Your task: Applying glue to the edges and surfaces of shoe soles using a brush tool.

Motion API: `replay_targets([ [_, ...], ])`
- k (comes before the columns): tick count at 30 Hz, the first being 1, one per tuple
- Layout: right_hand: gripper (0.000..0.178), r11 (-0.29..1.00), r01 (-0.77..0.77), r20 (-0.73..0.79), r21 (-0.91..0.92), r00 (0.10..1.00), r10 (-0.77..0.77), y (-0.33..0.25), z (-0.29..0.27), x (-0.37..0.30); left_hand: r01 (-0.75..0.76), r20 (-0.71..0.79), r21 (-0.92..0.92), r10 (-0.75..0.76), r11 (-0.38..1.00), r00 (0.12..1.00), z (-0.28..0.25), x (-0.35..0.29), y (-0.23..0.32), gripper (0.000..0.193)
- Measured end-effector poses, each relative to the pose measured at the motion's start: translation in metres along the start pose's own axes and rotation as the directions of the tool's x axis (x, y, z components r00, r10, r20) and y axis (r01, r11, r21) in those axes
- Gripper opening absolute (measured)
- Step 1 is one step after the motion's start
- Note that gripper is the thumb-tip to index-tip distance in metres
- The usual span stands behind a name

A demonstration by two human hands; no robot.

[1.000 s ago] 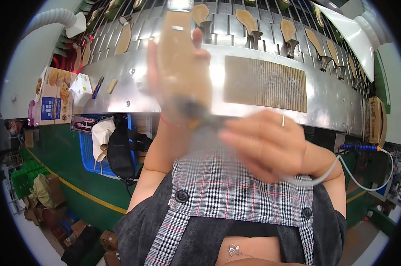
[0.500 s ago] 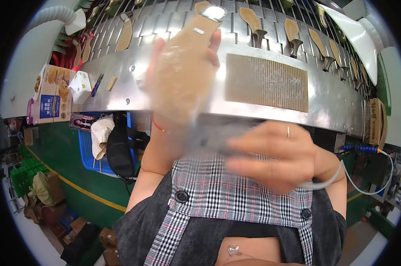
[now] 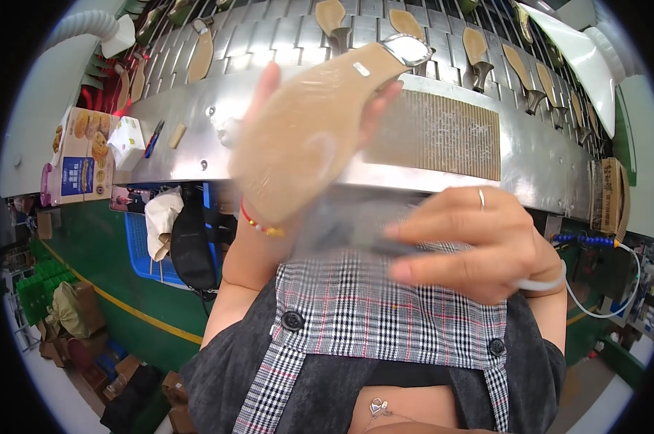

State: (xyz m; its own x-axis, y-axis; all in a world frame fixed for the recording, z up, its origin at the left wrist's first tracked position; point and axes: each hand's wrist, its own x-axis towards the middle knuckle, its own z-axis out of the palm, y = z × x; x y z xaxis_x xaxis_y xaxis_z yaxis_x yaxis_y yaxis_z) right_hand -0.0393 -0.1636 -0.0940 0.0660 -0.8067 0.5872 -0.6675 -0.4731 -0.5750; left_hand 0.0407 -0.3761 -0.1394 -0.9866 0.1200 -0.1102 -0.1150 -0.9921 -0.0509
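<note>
Holding a shoe sole (image 3: pixel 305 123) in left fingers (image 3: pixel 376 110), blurry tool (image 3: pixel 363 237) in right fingers (image 3: pixel 446 218); probably light, kinda stiff, best edge-gripped.

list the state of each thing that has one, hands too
left hand, gripping the sole, mostly hidden behind it
tan shoe sole, held slanted, silver end upper right
right hand, fingers closed on a dark object
dark object, held, too blurred to identify
ribbed mat, flat on the metal bench, partly covered from view
blue basket, holding a pale cloth
pale hose, looped
</note>
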Motion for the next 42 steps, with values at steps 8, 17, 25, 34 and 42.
replay_targets([
  [8, 0.015, 0.998, -0.065, -0.007, -0.007, 0.998, 0.065, 0.003, -0.02, -0.006, -0.028, 0.018, -0.016, 0.028, 0.999, 0.999, 0.005, -0.006, -0.009, 0.086],
  [17, 0.014, 0.979, -0.2, -0.032, -0.046, 0.98, 0.199, -0.001, -0.047, 0.005, -0.029, 0.035, 0.053, 0.028, 0.998, 0.999, 0.017, -0.019, -0.018, 0.088],
  [25, 0.016, 0.967, -0.189, -0.033, -0.174, 0.982, 0.186, 0.002, -0.059, 0.008, -0.102, -0.055, 0.136, 0.11, 0.986, 0.992, 0.023, -0.02, -0.024, 0.089],
  [34, 0.019, 0.919, -0.207, -0.156, -0.335, 0.974, 0.163, 0.004, -0.069, 0.004, -0.066, -0.053, 0.128, 0.074, 0.99, 0.996, 0.014, -0.027, -0.007, 0.09],
  [42, 0.025, 0.939, -0.214, -0.1, -0.269, 0.976, 0.194, 0.003, -0.081, -0.003, -0.065, 0.018, 0.137, 0.063, 0.988, 0.998, 0.009, -0.028, -0.008, 0.091],
])
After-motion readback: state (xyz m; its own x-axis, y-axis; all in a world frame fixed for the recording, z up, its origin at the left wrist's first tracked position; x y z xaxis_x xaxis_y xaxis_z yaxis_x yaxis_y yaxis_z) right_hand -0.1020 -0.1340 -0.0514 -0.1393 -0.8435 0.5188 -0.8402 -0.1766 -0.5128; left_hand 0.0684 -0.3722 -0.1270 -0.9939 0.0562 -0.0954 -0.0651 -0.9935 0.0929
